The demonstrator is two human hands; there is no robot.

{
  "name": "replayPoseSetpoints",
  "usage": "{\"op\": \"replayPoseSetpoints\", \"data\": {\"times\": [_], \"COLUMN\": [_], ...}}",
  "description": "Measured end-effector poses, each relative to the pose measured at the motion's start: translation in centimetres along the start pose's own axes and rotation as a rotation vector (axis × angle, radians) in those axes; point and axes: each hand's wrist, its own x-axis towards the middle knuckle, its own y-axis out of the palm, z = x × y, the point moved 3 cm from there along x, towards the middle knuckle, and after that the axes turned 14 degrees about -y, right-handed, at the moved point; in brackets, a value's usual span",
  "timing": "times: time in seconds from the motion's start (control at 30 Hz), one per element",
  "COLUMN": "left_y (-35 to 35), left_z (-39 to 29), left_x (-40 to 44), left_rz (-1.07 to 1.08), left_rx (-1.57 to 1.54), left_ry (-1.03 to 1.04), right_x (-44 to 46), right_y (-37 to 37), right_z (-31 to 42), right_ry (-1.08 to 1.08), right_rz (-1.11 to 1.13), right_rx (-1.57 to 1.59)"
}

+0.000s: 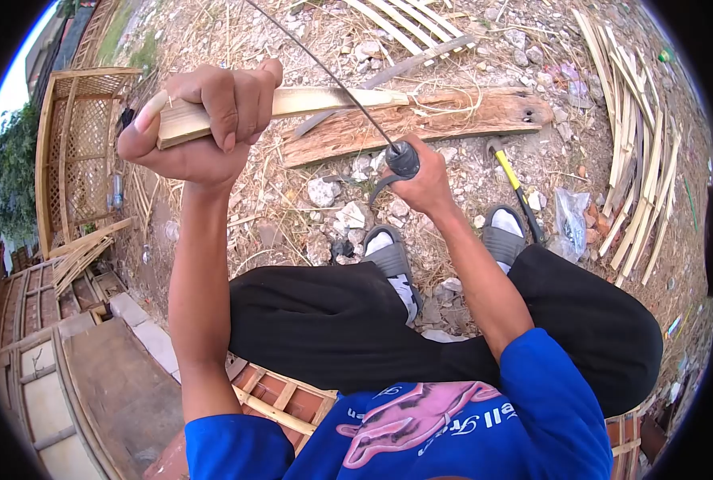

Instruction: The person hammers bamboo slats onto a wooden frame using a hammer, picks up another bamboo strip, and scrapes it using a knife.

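Wooden strip [308,102] in hand, we have our left hand [212,116] curled firmly round its left end, raised off the ground, probably to steady it. Its right end reaches over the weathered plank [492,112], perhaps for backing; we cannot tell whether they touch. Crossing it slantwise, the thin blade [318,61] runs to a black handle [403,158], closed tightly in our right hand [426,182], likely for control.
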Motion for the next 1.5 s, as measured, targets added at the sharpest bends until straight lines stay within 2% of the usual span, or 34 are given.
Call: {"op": "replayPoseSetpoints", "data": {"times": [0.17, 0.37, 0.43, 0.53, 0.73, 0.77, 0.9, 0.97, 1.07, 1.13, 1.27, 1.4, 1.47, 1.5], "left_y": [2.0, 0.4, 0.2, 0.3, 0.5, 0.6, 0.9, 1.2, 0.1, 1.3, 2.0, 2.0, 2.4, 2.6], "left_z": [0.4, 0.3, 0.3, 0.3, 0.2, 0.2, 0.0, 0.2, 0.2, 0.2, 0.2, -0.1, -0.1, -0.1], "left_x": [0.2, -0.5, -0.6, -0.7, 0.3, 0.4, 0.5, 0.6, 0.8, 1.0, 1.8, 1.7, 1.4, 1.6], "left_rz": [0.050, -0.125, -0.140, -0.158, -0.043, -0.028, -0.001, 0.016, -0.016, 0.041, 0.103, 0.078, 0.059, 0.058], "left_rx": [-0.043, -0.039, -0.027, -0.007, 0.014, 0.028, 0.056, 0.060, -0.014, 0.035, 0.109, 0.101, 0.099, 0.100], "left_ry": [-0.005, 0.018, 0.024, -0.026, -0.111, -0.121, -0.126, -0.120, -0.107, -0.108, -0.146, -0.116, -0.117, -0.120], "right_x": [2.1, 2.3, 2.1, 2.0, 4.3, 4.1, 2.3, 2.5, 3.0, 2.7, 3.3, 2.0, 0.6, 0.2], "right_y": [-1.9, -3.5, -3.8, -4.0, -3.8, -4.1, -3.9, -4.3, -5.6, -6.1, -5.3, -5.8, -8.1, -9.0], "right_z": [2.0, -0.9, -1.1, -0.5, 5.4, 5.6, -1.3, -2.0, 1.1, 2.3, 5.4, -3.2, -9.5, -10.4], "right_ry": [0.064, 0.122, 0.204, 0.205, 0.004, -0.053, 0.212, 0.140, 0.096, 0.095, -0.021, 0.178, 0.420, 0.441], "right_rz": [0.079, 0.124, 0.155, 0.155, 0.267, 0.168, 0.146, 0.134, 0.174, 0.213, 0.177, 0.122, 0.283, 0.278], "right_rx": [-0.095, -0.209, -0.226, -0.242, -0.145, -0.124, -0.124, -0.196, -0.262, -0.294, -0.088, -0.338, -0.579, -0.545]}}
